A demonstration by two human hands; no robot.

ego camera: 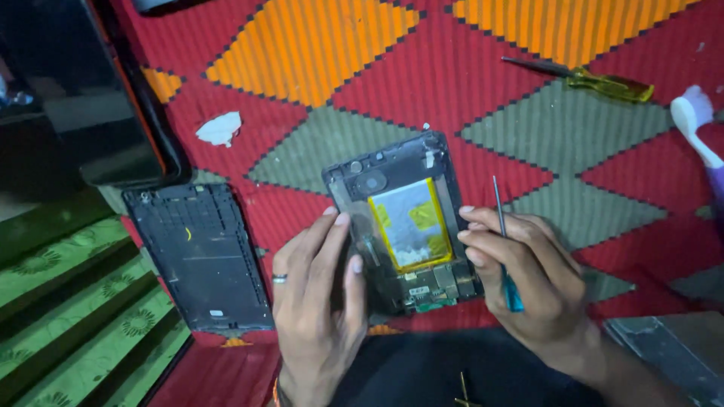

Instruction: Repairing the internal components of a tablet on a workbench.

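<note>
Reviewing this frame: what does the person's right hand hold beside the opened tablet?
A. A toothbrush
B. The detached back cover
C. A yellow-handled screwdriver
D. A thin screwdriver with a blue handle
D. The right hand grips a thin blue-handled screwdriver, shaft pointing up, while its fingers touch the edge of the opened tablet.
</note>
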